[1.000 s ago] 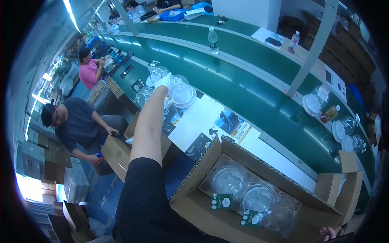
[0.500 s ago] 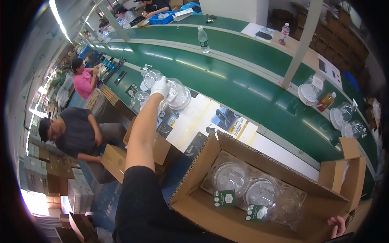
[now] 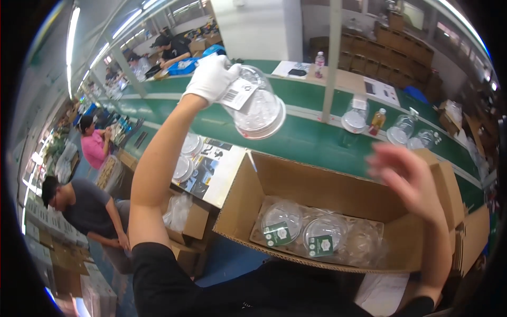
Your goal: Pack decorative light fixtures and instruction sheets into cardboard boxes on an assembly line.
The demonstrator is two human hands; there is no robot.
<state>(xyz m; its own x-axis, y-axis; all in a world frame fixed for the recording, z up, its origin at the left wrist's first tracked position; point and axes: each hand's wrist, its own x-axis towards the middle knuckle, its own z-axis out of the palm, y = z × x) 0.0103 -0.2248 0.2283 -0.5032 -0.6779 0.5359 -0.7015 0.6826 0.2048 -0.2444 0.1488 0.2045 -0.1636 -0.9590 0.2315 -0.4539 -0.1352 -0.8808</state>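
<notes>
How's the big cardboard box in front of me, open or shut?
Open: the cardboard box is uncovered, and clear plastic containers show inside.

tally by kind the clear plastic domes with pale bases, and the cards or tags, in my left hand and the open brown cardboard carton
Clear plastic domes with pale bases: 3 (1 in the left hand, 2 in the brown cardboard carton)
Green rectangular cards: 2
White rectangular tag: 1
Total: 6

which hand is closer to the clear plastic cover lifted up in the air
Left. The gloved left hand grips the clear plastic cover near its top; the bare right hand is raised well off to the cover's right, not touching it.
</notes>
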